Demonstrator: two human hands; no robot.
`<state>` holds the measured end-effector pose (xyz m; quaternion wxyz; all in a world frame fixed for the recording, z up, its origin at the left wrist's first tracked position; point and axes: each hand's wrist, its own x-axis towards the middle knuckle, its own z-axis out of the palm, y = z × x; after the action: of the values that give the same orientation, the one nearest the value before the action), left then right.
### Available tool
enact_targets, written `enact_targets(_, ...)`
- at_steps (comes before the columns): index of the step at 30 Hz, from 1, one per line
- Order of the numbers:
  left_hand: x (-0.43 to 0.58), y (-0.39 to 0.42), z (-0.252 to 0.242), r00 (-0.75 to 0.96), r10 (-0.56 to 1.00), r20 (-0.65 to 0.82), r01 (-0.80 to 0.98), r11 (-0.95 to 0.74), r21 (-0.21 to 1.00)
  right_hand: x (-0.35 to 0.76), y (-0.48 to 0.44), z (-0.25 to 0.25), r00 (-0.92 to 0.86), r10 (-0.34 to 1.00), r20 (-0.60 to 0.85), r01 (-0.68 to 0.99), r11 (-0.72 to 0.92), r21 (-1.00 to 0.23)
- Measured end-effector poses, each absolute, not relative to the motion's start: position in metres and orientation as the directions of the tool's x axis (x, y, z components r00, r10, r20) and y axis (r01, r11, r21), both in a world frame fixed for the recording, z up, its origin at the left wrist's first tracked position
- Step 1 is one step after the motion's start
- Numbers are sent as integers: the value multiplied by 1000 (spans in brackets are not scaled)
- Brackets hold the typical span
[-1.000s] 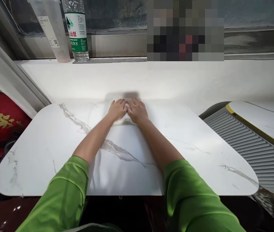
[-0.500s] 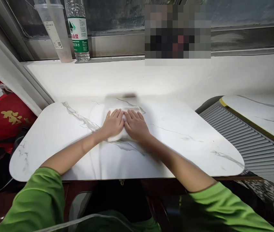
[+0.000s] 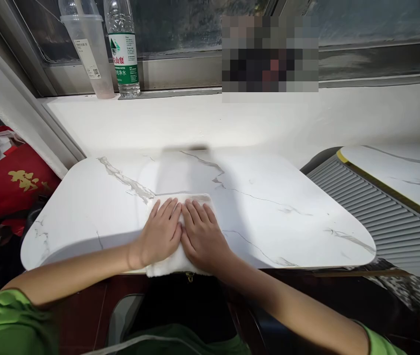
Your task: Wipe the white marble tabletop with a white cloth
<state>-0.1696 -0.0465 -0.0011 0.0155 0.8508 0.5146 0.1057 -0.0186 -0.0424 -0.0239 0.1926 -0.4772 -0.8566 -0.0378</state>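
White marble-veined table (image 3: 276, 217) under a pale window sill (image 3: 232, 118). On the sill, one clear plastic cup (image 3: 90, 59) with a QR sticker, just beside one water bottle (image 3: 124, 54), green label reading 山泉. At the table's near edge, one white cloth (image 3: 165, 266), slightly overhanging. Left hand (image 3: 160, 235) and right hand (image 3: 201, 237) flat on it, touching, fingers outstretched, gripping nothing. Broad tabletop beyond and to each side.

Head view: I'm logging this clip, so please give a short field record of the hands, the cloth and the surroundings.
left hand: flat, palm down on the white cloth
right hand: flat on the same cloth, close beside the left
cloth position: at the near edge of the marble table
windowsill: water bottle and plastic cup, side by side
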Motion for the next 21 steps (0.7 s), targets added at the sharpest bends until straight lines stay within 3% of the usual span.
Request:
enact_targets(5, -174, 25, -3, 383, 912, 149, 906, -402, 134, -29, 30, -19, -456, 846, 278, 847, 508, -156)
enact_targets(13, -186, 147, 0, 361, 926, 110, 915, -375, 151, -48, 143, -18, -408, 865, 291, 872, 464, -158)
enact_targets(21, -185, 137, 0, 336, 932, 136, 921, -356, 159, -46, 140, -22, -413, 854, 316, 862, 479, -167)
